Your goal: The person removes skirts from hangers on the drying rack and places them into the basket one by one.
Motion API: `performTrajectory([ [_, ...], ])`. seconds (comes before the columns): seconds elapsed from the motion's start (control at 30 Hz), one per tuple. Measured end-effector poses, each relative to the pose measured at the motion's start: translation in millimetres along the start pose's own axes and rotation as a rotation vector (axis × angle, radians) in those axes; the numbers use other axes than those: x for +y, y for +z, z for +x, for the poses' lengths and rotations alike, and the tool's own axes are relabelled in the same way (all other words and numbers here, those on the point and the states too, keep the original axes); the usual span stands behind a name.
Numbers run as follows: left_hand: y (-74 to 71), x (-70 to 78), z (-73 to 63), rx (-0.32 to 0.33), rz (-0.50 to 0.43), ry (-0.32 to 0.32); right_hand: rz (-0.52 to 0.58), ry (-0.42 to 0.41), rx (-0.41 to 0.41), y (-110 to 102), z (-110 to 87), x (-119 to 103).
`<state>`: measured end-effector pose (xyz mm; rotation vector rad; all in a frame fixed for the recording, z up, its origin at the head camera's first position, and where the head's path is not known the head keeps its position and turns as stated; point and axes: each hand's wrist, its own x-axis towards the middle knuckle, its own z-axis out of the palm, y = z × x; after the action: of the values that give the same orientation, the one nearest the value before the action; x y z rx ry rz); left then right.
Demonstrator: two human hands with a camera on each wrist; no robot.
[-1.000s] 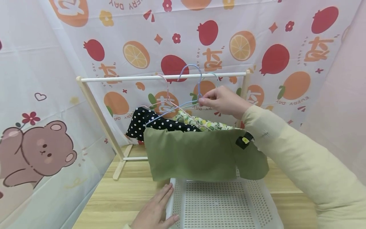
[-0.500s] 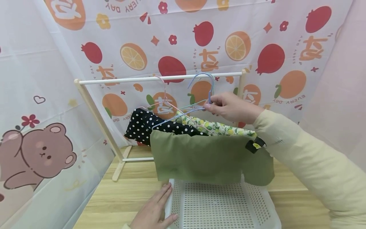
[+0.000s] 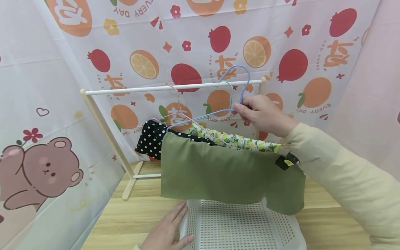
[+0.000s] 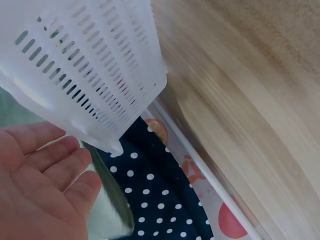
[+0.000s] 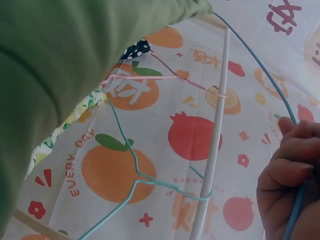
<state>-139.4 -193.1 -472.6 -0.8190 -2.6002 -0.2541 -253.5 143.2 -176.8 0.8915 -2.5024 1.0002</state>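
My right hand (image 3: 265, 116) pinches a blue wire hanger (image 3: 248, 77) at the base of its hook. An olive-green cloth garment (image 3: 231, 170) hangs from the hanger, sloping down to the right. The hook rises above the white rod (image 3: 137, 89) of a small clothes rack, and in the right wrist view hand and hanger (image 5: 270, 75) are apart from the rod. My left hand (image 3: 167, 227) lies at the left rim of a white perforated basket (image 3: 191, 222). In the left wrist view its fingers are extended, fingertips right at the rim.
A pink hanger (image 3: 178, 99) with a black polka-dot garment (image 3: 148, 140) and a teal hanger (image 3: 231, 92) with a lemon-print garment (image 3: 247, 141) hang on the rod. The wooden table (image 3: 115, 218) carries rack and basket. A fruit-print curtain (image 3: 125, 38) stands behind.
My right hand has carried the blue hanger and green garment to the right. The hook dipped, then rose higher over the rod. My left hand has stayed at the basket.
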Motion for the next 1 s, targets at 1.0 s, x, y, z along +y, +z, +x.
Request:
performTrajectory([
  [1.0, -49.9, -7.9, 48.6, 0.194, -0.066, 0.041, 0.512, 0.211, 0.129, 15.6, -45.8, -4.3],
])
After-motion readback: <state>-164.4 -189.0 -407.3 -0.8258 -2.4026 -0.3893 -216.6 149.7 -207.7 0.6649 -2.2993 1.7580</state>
